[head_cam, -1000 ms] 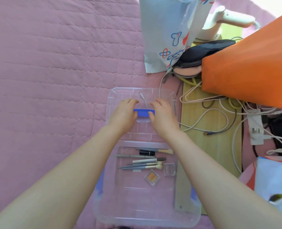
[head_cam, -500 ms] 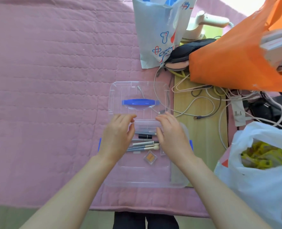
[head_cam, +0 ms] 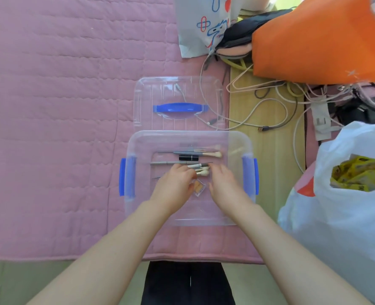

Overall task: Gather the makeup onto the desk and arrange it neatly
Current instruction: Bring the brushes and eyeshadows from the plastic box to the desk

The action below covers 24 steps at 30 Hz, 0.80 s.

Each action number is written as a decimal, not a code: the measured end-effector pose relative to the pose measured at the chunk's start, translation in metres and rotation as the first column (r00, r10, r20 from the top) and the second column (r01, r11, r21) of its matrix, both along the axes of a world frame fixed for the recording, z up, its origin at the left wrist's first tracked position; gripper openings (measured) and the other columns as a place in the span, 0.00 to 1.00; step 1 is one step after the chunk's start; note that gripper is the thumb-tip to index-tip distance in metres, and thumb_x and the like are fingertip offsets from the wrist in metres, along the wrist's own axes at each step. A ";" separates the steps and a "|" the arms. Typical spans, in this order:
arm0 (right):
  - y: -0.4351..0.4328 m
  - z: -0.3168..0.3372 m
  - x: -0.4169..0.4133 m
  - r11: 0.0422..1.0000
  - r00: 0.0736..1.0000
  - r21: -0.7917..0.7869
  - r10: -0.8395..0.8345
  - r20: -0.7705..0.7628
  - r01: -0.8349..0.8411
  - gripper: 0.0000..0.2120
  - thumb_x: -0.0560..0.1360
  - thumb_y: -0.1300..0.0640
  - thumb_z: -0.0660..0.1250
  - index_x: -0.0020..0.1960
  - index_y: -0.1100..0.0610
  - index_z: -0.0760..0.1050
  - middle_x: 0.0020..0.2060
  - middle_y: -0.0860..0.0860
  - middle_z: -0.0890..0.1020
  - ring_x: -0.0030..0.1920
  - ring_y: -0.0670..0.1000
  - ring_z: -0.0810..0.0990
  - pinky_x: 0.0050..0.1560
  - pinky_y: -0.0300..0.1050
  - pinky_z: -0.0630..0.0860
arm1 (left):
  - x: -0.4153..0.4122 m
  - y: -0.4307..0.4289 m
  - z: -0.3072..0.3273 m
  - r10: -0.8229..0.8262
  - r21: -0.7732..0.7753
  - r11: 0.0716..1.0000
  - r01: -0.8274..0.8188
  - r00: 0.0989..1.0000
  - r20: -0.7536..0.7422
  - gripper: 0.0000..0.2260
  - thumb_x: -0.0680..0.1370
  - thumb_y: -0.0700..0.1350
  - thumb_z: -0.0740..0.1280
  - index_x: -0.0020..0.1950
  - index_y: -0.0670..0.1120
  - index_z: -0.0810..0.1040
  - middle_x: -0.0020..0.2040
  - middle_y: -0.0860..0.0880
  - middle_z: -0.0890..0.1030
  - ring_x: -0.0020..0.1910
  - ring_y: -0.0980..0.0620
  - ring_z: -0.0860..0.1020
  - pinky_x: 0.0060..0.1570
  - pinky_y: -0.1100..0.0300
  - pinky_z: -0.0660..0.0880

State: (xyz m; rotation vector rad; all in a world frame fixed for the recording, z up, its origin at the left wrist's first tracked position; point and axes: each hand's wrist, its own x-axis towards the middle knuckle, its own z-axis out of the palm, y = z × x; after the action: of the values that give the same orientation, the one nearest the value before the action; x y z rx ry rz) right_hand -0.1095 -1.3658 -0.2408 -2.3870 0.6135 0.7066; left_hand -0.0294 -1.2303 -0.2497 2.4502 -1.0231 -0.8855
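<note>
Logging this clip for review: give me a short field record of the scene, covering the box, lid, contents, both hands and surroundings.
box: clear plastic box with blue side latches, open, on a pink quilt
lid: clear lid with blue handle, lying on the quilt beyond the box
contents: makeup brushes, black tube, small orange compact
left hand: left hand inside the box, at the brushes; grasp unclear
right hand: right hand inside the box; grasp unclear
surroundings: cables, orange bag, white plastic bag

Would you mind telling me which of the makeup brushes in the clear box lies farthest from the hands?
The cream-tipped brush just above the black tube; the other brushes lie bunched at the fingers.
</note>
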 end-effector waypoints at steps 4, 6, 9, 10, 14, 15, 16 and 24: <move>-0.004 -0.013 0.005 0.995 0.992 -0.096 0.018 -0.123 -0.030 0.17 0.75 0.70 0.56 0.63 0.63 0.65 0.59 0.61 0.71 0.60 0.60 0.70 0.57 0.51 0.69 | -0.003 -0.013 -0.015 -0.150 0.099 0.984 0.149 0.989 0.001 0.10 0.77 0.42 0.62 0.57 0.47 0.78 0.55 0.50 0.78 0.59 0.47 0.69 0.49 0.54 0.70; -0.002 -0.017 0.008 0.983 0.989 -0.165 0.056 -0.139 -0.079 0.18 0.74 0.70 0.56 0.64 0.63 0.64 0.61 0.60 0.71 0.62 0.59 0.69 0.58 0.49 0.68 | -0.003 -0.015 -0.021 -0.246 0.111 0.964 0.243 0.969 0.014 0.09 0.76 0.41 0.62 0.51 0.47 0.80 0.52 0.51 0.80 0.56 0.46 0.70 0.46 0.53 0.71; 0.001 -0.022 0.008 0.952 0.984 -0.276 0.099 -0.145 -0.137 0.18 0.74 0.70 0.56 0.64 0.63 0.63 0.61 0.59 0.70 0.63 0.58 0.68 0.57 0.46 0.70 | -0.003 -0.015 -0.027 -0.406 0.080 0.913 0.399 0.907 0.110 0.09 0.68 0.38 0.63 0.41 0.48 0.82 0.41 0.52 0.82 0.45 0.45 0.75 0.34 0.57 0.66; 0.003 -0.025 0.008 0.944 0.982 -0.296 0.099 -0.161 -0.144 0.18 0.74 0.70 0.56 0.64 0.63 0.63 0.61 0.58 0.71 0.63 0.57 0.68 0.57 0.47 0.71 | -0.002 -0.015 -0.028 -0.447 0.103 0.894 0.436 0.883 0.143 0.09 0.65 0.39 0.64 0.37 0.49 0.81 0.37 0.53 0.81 0.41 0.46 0.76 0.31 0.58 0.65; 0.008 -0.038 0.012 0.882 0.989 -0.448 0.130 -0.070 -0.147 0.17 0.61 0.67 0.71 0.49 0.62 0.75 0.41 0.57 0.78 0.44 0.57 0.79 0.32 0.45 0.75 | 0.000 -0.011 -0.037 -0.546 0.128 0.837 0.533 0.794 0.267 0.06 0.62 0.40 0.68 0.35 0.50 0.80 0.34 0.53 0.78 0.38 0.48 0.77 0.31 0.61 0.68; 0.008 -0.041 0.014 0.866 0.986 -0.472 0.150 -0.074 -0.167 0.17 0.55 0.67 0.71 0.45 0.61 0.78 0.35 0.55 0.77 0.37 0.55 0.79 0.24 0.43 0.72 | 0.001 -0.010 -0.039 -0.572 0.126 0.818 0.562 0.768 0.287 0.06 0.62 0.40 0.70 0.35 0.50 0.79 0.34 0.52 0.78 0.38 0.48 0.77 0.32 0.61 0.69; 0.007 -0.042 0.013 0.847 0.981 -0.496 0.179 -0.078 -0.194 0.18 0.54 0.66 0.69 0.45 0.61 0.80 0.32 0.54 0.77 0.34 0.55 0.78 0.21 0.41 0.69 | 0.002 -0.008 -0.041 -0.590 0.114 0.802 0.586 0.747 0.306 0.06 0.62 0.40 0.72 0.35 0.49 0.78 0.33 0.52 0.78 0.38 0.48 0.77 0.33 0.60 0.70; 0.009 -0.042 0.012 0.878 0.982 -0.444 0.128 -0.137 -0.177 0.26 0.70 0.67 0.57 0.69 0.65 0.67 0.48 0.58 0.77 0.46 0.59 0.78 0.37 0.49 0.76 | 0.000 -0.005 -0.044 -0.633 0.125 0.766 0.631 0.705 0.320 0.10 0.60 0.39 0.75 0.35 0.49 0.77 0.35 0.50 0.76 0.39 0.46 0.75 0.37 0.58 0.72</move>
State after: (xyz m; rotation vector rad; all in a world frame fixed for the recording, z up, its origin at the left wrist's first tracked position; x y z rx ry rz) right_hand -0.0972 -1.3568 -0.2828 -2.8738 0.7014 0.8317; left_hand -0.0292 -1.2349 -0.2935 2.3089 -2.0818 -0.6244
